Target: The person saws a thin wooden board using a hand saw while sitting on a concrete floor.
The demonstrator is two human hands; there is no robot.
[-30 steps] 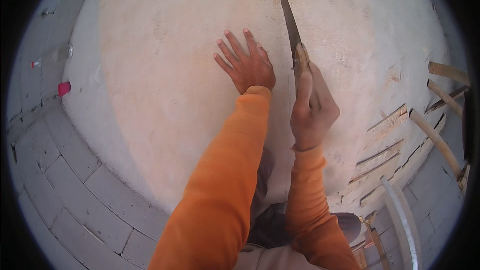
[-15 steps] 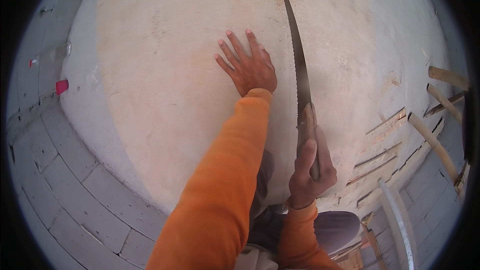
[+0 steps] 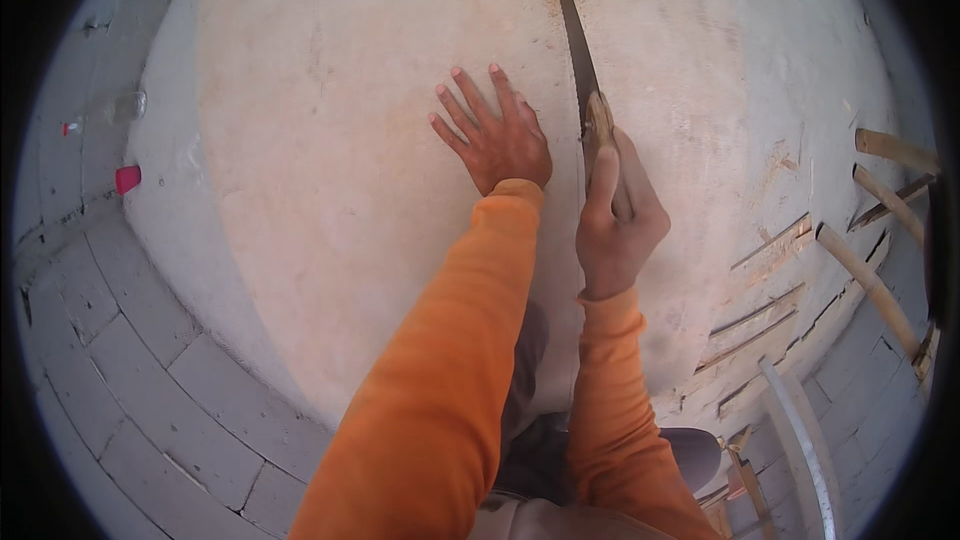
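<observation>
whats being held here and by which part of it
The right hand grips a handsaw by its handle; the left hand holds nothing, lying spread on the pale board.

On your left, the big pale board (image 3: 310,200) is open, so a hand could slide across it to the pink thing (image 3: 127,179) at its edge. Only a thin strip runs between your left hand (image 3: 507,147) and the saw (image 3: 570,20). The saw and your right hand (image 3: 622,225) block the way right. Past them is open board, then rough slits (image 3: 756,310) and wooden sticks (image 3: 870,285) get in the way.
</observation>
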